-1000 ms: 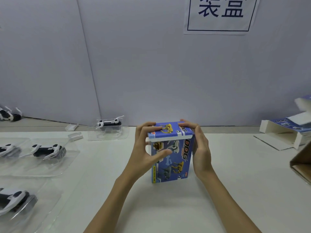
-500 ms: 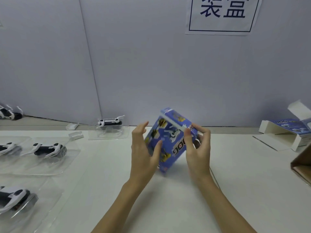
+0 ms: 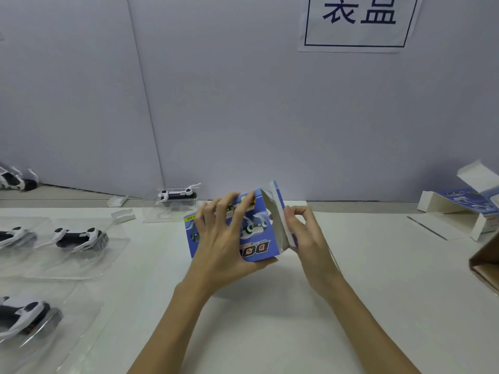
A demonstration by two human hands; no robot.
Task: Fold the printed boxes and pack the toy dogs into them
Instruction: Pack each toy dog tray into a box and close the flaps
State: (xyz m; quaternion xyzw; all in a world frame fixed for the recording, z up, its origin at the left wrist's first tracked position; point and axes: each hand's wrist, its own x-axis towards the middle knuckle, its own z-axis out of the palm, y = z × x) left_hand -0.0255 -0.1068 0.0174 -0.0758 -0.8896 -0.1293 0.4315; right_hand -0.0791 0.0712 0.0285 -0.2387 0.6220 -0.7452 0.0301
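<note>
Box (image 3: 253, 233) in printed blue card lies tipped onto its side, held clear of the table (image 3: 351, 306) in front of the person, with one end turned to the right. A second ago it stood upright on the table with both hands pressing its top closed; it has since been lifted and rolled over, so the other end now comes to hand. That end is still open: its flap (image 3: 279, 211) stands out, white inside showing. The left hand (image 3: 224, 238) grips the body of the box, fingers curled over the top face and thumb underneath. The right hand (image 3: 302, 233) pinches the edge of the flap, fingers clamped on it.

Judging from this, one end is closed and the second is being dealt with, either to open it for loading or to tuck it shut; which cannot be told.

To the left, toy dogs (image 3: 78, 237) lie in clear plastic trays (image 3: 116, 255), none yet near the box. Another one sits by the back wall (image 3: 178, 195). At the far right lies a second box (image 3: 459, 211) with its flaps open.
</note>
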